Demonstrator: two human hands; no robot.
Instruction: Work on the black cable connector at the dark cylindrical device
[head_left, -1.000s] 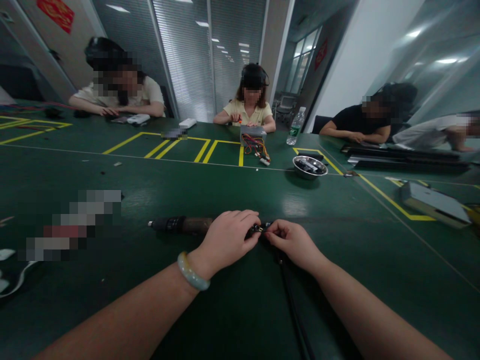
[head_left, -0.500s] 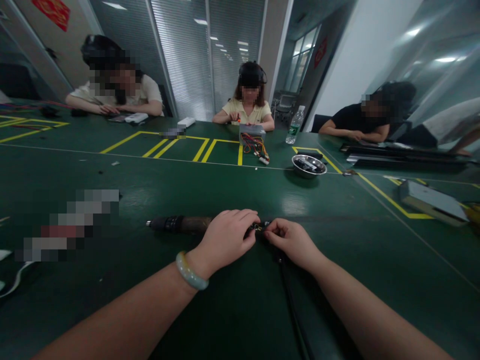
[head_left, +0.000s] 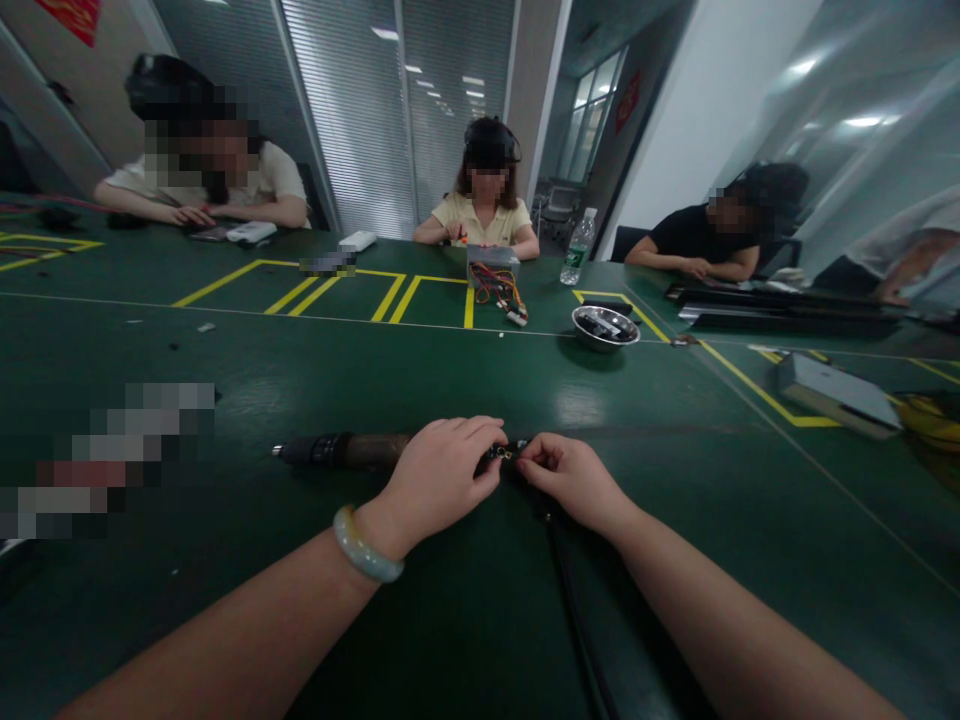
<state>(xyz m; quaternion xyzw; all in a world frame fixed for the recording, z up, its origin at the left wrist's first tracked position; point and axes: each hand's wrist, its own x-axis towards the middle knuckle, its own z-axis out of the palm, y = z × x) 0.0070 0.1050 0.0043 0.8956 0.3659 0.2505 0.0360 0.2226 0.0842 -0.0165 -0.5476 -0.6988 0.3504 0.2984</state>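
Observation:
A dark electric screwdriver (head_left: 367,450) lies across the green table, its silver tip pointing left. My left hand (head_left: 442,465), with a jade bangle at the wrist, is closed around the tool's rear part and covers it. At that rear end a small gold-coloured metal ring or loop (head_left: 505,454) shows between my hands. My right hand (head_left: 576,478) is closed, thumb and fingers pinching the end of a black cable (head_left: 574,590) beside the ring. The exact joint under the fingertips is too small to make out. From there the cable runs down toward the table's near edge.
A metal bowl (head_left: 606,328) with dark parts, a water bottle (head_left: 577,248) and a power supply with wires (head_left: 493,268) stand farther back. At right are a grey metal box (head_left: 836,393) and long black strips (head_left: 787,312). Several people sit across the table.
The whole view has shifted slightly, so things appear a little farther left. Both hands keep nearly the same hold at the screwdriver's rear end and the cable.

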